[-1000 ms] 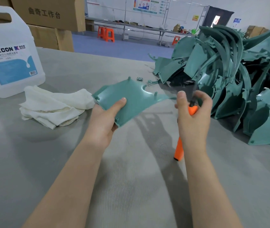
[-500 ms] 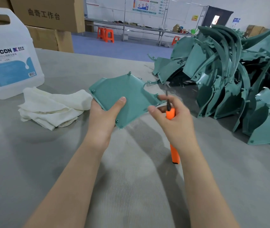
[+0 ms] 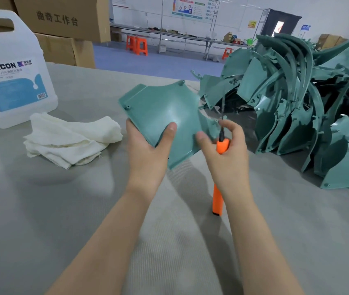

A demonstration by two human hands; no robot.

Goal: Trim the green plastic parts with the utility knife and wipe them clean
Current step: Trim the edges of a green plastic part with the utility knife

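Grips the green plastic part [image 3: 163,111] in the left hand [image 3: 148,150] at the centre of the frame, thumb laid across its glossy face near the lower edge, fingers hidden behind it. Holds it raised off the grey table [image 3: 41,209], smooth face tilted toward the camera, small pegs along its upper and left edges. Clasps the utility knife [image 3: 222,145] in the right hand [image 3: 226,162] just right of centre, fingers curled round the orange handle, thumb stretched toward the part's lower right edge, the handle's rear end sticking out below the wrist. Points the thin dark blade [image 3: 222,116] upward, just beside the part's right edge; cannot tell whether blade and plastic touch, blurred there. At the right of the frame, heaped on the table: a large pile of green parts [image 3: 292,107], curved shells and ribs tangled together. At centre left, on the table: a crumpled white cloth [image 3: 71,139], near the left hand but not touching it. In the upper left, behind the cloth: an upright white plastic jug [image 3: 9,81] with a blue label reading DEXCON. Behind the jug, along the top edge: stacked cardboard boxes [image 3: 62,22] with printed characters. Farther back, top centre: orange stools [image 3: 137,45] on a blue floor beside a long workbench [image 3: 180,37].
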